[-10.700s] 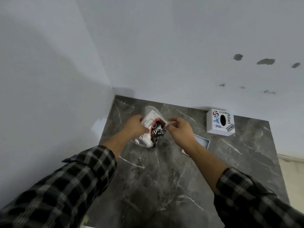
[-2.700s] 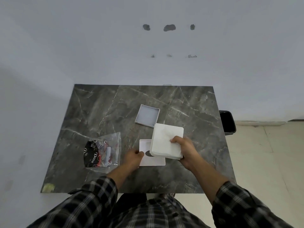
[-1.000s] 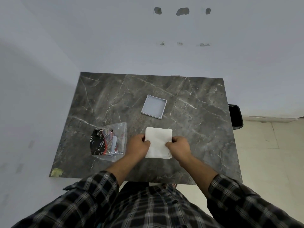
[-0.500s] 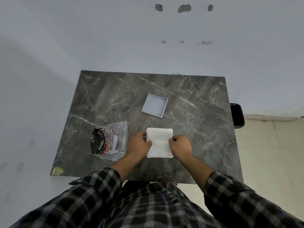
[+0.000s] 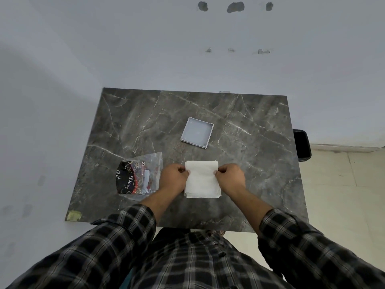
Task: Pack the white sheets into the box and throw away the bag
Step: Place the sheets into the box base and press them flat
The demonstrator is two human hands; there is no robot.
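A stack of white sheets (image 5: 202, 181) lies near the front middle of the dark marble table (image 5: 260, 142). My left hand (image 5: 174, 179) pinches its left edge and my right hand (image 5: 230, 178) pinches its right edge, both near the far corners. The box body is hidden beneath the sheets. A shallow white box lid (image 5: 197, 134) lies upside down farther back on the table. The clear plastic bag (image 5: 140, 177) with black and red print lies flat just left of my left hand.
A black bin (image 5: 302, 146) stands on the floor beyond the table's right edge. White walls close off the back and left sides. A small yellowish scrap (image 5: 73, 215) sits at the front left corner of the table.
My hands have slid up the sides of the sheet stack toward its far corners. The bag and the lid have not moved.
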